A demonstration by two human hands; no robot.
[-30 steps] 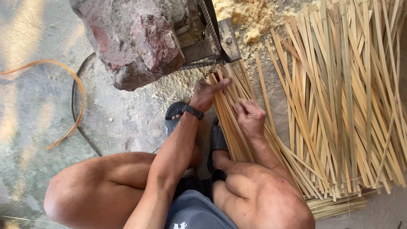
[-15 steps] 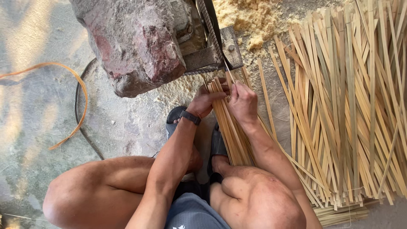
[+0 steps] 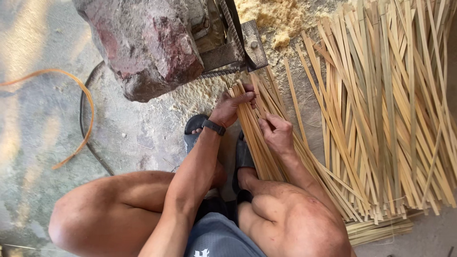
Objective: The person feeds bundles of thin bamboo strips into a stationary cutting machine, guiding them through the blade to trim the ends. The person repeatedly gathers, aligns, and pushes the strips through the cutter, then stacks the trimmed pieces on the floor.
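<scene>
Bamboo strips (image 3: pixel 254 138) in a narrow bundle run from the metal blade fixture (image 3: pixel 238 45) down toward the person's knees, lying between the two hands. Left hand (image 3: pixel 231 107) curls its fingers over the bundle's upper end, closed on it from the left. Right hand (image 3: pixel 276 133) pinches the strips from the right, slightly lower. Loose strips (image 3: pixel 390 119) lie spread just beside, with sawdust (image 3: pixel 276 19) above.

The concrete floor (image 3: pixel 43 43) carried a large reddish rock (image 3: pixel 143 43) near its top edge, with a pile of sawdust (image 3: pixel 276 19) just beside it. A broad heap of bamboo strips (image 3: pixel 390 114) covered the right side. An orange cord (image 3: pixel 81 119) and a black cable (image 3: pixel 88 138) curved along the left.
</scene>
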